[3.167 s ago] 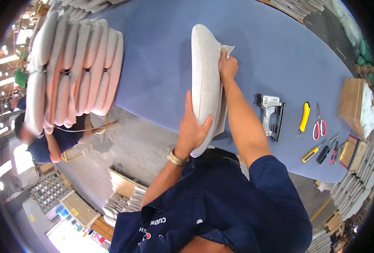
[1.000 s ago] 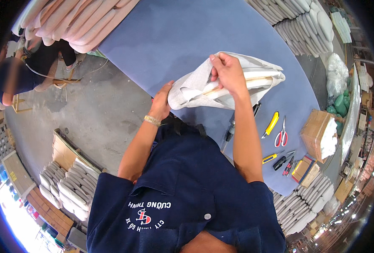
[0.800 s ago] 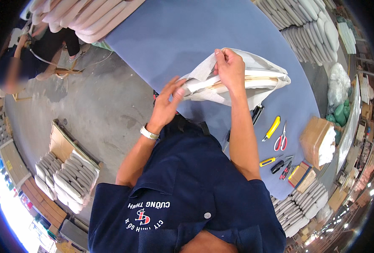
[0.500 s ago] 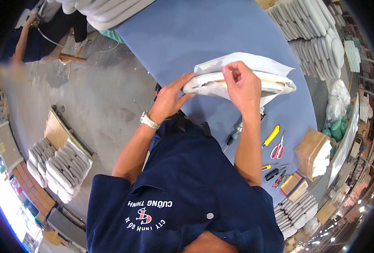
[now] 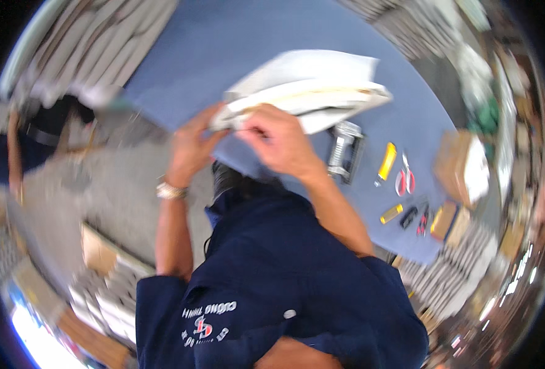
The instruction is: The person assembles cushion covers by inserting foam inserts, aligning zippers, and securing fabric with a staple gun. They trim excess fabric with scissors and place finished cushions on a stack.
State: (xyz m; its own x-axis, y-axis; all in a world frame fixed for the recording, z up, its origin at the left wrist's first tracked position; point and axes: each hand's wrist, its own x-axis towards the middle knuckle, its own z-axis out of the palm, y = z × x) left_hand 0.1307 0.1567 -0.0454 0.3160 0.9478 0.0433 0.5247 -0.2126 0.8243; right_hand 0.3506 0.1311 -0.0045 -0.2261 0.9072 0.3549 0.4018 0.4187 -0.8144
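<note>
The right grip has shifted from the middle of the cushion to its left end, fingers narrowed, hold uncertain; the left grip holds that end beside the counter's near edge, far cover flap loose, so closure appears incomplete.

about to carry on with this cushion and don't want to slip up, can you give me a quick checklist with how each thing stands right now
1. Left hand holding the left end of the cushion: ok.
2. Right hand gripping the fabric: cannot tell; it is at the cushion's near edge, but blurred.
3. Far fabric flap folded down: not ok, it stands open.
4. Staple gun on the table, right of the hands: ok.
5. Scissors apart from the cushion: ok.
6. Yellow cutter's blade retracted: cannot tell, too blurred.
</note>
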